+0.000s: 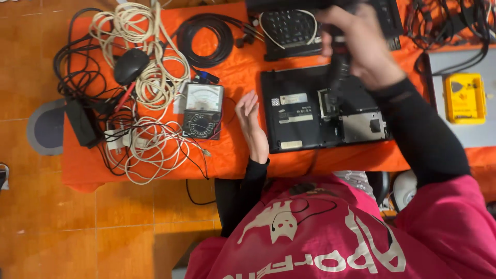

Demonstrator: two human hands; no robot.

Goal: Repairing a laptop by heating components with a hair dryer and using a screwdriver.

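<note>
1. Orange cloth covers the desk (232, 155), which stands on a floor of orange-brown tiles (103, 232); the person in a pink shirt with black sleeves shows at the bottom of the frame.

2. At centre right lies an upturned black laptop (299, 111), its base facing up, with an opened bay and a silvery metal plate towards its lower right.

3. The right hand (361, 46), in the upper right of the frame, has its grip closed round a dark, elongated tool (336, 77) — blurred, so its kind cannot be told. The tool points down towards the opened bay of the laptop.

4. The left hand (251, 124) rests on the cloth just beside the laptop's left edge. Its grip is open, fingers loosely extended, and it holds nothing.

5. Left of that hand, near the middle of the frame, sits an analogue meter (203, 111) with a pale dial face and a round selector knob.

6. Further left, a tangle of cream-white cable (150, 82) lies mixed with thin black leads, a black mouse (130, 65) and a black power adapter (82, 121).

7. A coiled black cable (206, 39) lies at upper centre; beside it, behind the laptop, is a black keyboard (292, 28) — a white cord lies looped over its keys.

8. At the right edge, a yellow box-shaped device (465, 97) sits on a grey surface.
</note>
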